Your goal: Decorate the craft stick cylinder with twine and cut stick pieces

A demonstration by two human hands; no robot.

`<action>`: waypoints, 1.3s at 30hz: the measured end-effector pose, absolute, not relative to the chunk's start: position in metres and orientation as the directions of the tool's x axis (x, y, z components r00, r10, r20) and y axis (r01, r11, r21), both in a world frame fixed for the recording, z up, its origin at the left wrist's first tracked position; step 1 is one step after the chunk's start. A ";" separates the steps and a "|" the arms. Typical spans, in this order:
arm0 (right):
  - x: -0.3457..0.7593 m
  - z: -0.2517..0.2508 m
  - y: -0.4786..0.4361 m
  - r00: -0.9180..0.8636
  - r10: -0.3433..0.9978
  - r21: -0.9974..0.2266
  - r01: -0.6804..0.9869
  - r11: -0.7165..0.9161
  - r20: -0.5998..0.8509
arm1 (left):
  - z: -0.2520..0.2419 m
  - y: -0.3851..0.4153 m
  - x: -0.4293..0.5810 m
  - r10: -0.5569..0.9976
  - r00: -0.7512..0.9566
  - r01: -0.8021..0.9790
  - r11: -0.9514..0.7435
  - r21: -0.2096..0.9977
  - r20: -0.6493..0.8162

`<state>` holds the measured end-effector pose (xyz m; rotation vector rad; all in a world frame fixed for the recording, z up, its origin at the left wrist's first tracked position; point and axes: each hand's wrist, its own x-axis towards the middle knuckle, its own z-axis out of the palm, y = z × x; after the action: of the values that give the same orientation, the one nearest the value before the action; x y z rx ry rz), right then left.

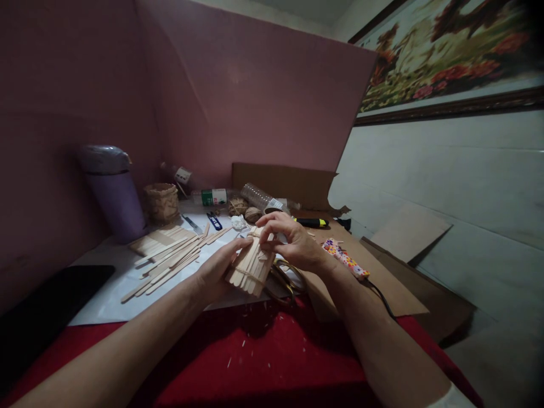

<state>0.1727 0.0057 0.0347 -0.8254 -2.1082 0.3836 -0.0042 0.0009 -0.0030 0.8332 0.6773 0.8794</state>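
Observation:
My left hand [219, 266] grips a panel of joined wooden craft sticks [250, 271] from its left side, fingers curled round the edge. My right hand [289, 238] pinches the panel's upper end with fingertips pressed together. The panel is held tilted just above a white sheet [106, 294]. Scissors with yellowish handles [285, 277] lie right under my right hand. Several loose craft sticks [170, 258] lie spread on the sheet to the left.
A purple flask [114, 190], a small woven basket [162, 202], blue snips [215, 220], twine balls [244, 209], a plastic bottle [261, 198], a yellow-black marker [312, 222] and a flowery tool with a cord [345, 258] sit around. Red cloth [255, 357] covers the near edge. Cardboard [408, 229] lies right.

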 end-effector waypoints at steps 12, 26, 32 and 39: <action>0.175 0.030 0.012 -0.449 0.733 -0.715 0.251 0.653 0.512 | -0.005 0.003 -0.007 0.842 0.516 -0.374 0.387 0.843 -0.157; 0.171 0.030 0.013 -0.311 0.813 -0.844 0.060 0.533 0.492 | 0.000 0.001 -0.008 0.851 0.511 -0.422 0.373 0.827 -0.124; 0.162 0.027 0.013 -0.073 0.809 -0.812 -0.033 0.583 0.584 | 0.004 -0.003 -0.007 0.867 0.475 -0.462 0.390 0.797 -0.149; 0.157 0.020 0.016 0.211 0.712 -0.730 0.008 0.684 0.670 | 0.005 -0.001 -0.009 0.886 0.437 -0.493 0.380 0.783 -0.155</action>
<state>0.1572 0.0161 0.0196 -0.6906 -1.2805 0.5474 -0.0094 -0.0014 0.0052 0.7288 0.6315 0.9587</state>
